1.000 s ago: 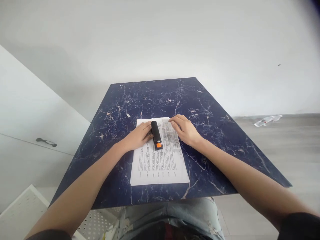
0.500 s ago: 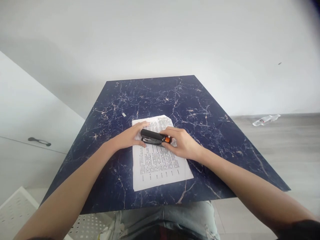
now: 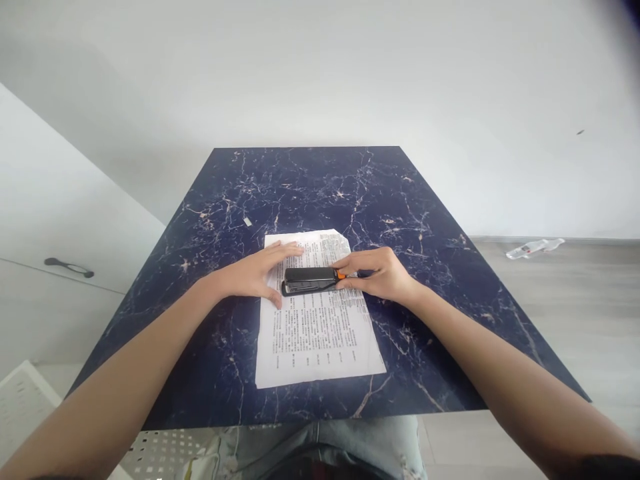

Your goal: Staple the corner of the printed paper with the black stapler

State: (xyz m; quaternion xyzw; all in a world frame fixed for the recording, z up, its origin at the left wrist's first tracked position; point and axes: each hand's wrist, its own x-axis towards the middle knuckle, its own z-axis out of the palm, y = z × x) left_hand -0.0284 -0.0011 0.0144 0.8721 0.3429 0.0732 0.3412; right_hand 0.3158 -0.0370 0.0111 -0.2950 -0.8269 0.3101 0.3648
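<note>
A black stapler (image 3: pixel 310 280) with an orange end lies crosswise on a printed sheet of paper (image 3: pixel 315 327) on the dark blue marbled table (image 3: pixel 300 187). My right hand (image 3: pixel 377 275) grips the stapler's orange end with fingers and thumb. Flat on the paper's upper left part rests my left hand (image 3: pixel 255 275), fingers spread, its fingertips just beside the stapler's black end. The paper's top right corner is folded or cut off.
A small pale scrap (image 3: pixel 247 222) lies on the table left of the paper. A white cabinet with a dark handle (image 3: pixel 69 268) stands to the left. A white perforated tray (image 3: pixel 23 407) sits low left. A clear plastic bottle (image 3: pixel 534 248) lies on the grey floor at right.
The stapler turned from lying lengthwise on the paper to lying crosswise. My right hand left the paper's top edge and took hold of the stapler's orange end. My left hand stayed on the paper.
</note>
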